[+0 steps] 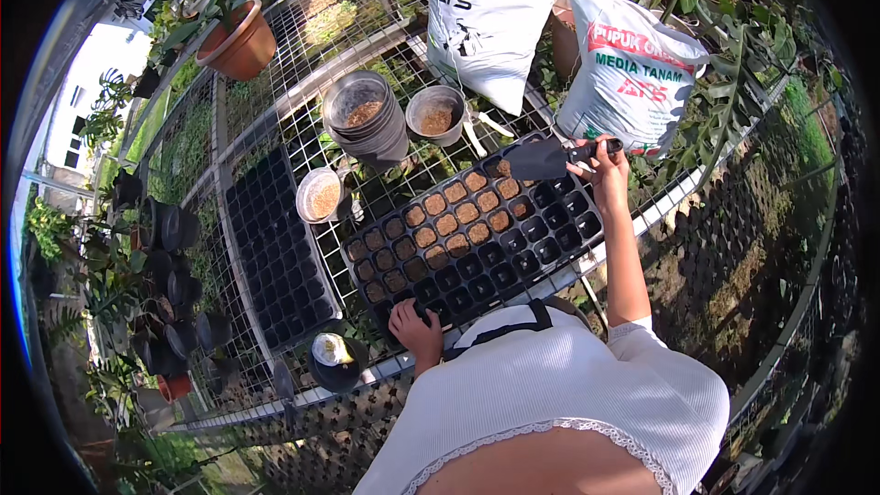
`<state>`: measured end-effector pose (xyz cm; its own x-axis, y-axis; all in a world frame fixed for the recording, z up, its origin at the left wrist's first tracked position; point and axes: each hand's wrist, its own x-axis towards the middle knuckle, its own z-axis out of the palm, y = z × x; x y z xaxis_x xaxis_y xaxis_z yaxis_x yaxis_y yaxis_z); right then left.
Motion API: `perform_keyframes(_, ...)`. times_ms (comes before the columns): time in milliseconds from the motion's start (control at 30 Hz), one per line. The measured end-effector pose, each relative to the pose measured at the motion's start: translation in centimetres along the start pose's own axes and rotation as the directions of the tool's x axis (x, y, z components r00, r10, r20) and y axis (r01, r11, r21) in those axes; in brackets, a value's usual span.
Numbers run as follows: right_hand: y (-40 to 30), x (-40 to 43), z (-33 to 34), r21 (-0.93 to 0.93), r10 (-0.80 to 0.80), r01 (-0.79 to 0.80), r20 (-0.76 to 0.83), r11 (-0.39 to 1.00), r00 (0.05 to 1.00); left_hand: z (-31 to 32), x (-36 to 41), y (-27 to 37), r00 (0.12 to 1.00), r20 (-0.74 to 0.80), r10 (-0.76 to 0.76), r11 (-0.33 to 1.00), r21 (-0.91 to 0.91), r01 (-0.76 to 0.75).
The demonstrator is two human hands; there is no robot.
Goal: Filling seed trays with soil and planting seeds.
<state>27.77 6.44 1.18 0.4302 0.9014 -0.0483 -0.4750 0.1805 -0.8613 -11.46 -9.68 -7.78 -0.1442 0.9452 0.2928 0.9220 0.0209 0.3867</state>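
A black plastic seedling tray [474, 275] lies at a slant on the wire-mesh bench before me. Brown growing medium [445, 223] fills many cells in its left and middle part; other cells, mostly at the right and along the near side, show bare black walls. My right hand [606, 175] grips the handle of a black hand trowel [540, 159]. The trowel's blade points left over the tray's far right cells and hides some of them. At the tray's near left corner, my left hand [415, 331] has its fingers curled on the rim.
A second black seedling tray [278, 254] lies left. Beyond are stacked pots [375, 127], a pot with medium [434, 117] and a cup of grains [320, 196]. Two white sacks [488, 20] [629, 69] stand behind. A black pot [337, 375] sits at the near edge.
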Motion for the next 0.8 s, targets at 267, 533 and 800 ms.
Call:
perform_keyframes(267,0.0,-5.5,-2.8,-0.305,-0.038,0.027,-0.029,0.952,0.999,0.1,-0.4,-0.2,1.000,0.015,0.018,1.000,0.013,-0.018)
perform_keyframes(533,0.4,-8.5,0.5,-0.623,-0.243,0.331,0.224,0.709,0.944,0.2,-0.5,-0.1,1.000,0.003,0.030,0.999,0.019,-0.030)
perform_keyframes(800,-0.7,-9.7,3.2,-0.672,-0.206,0.446,0.408,0.591,0.889,0.4,-0.5,-0.4,0.999,-0.023,0.031,0.999,0.025,-0.031)
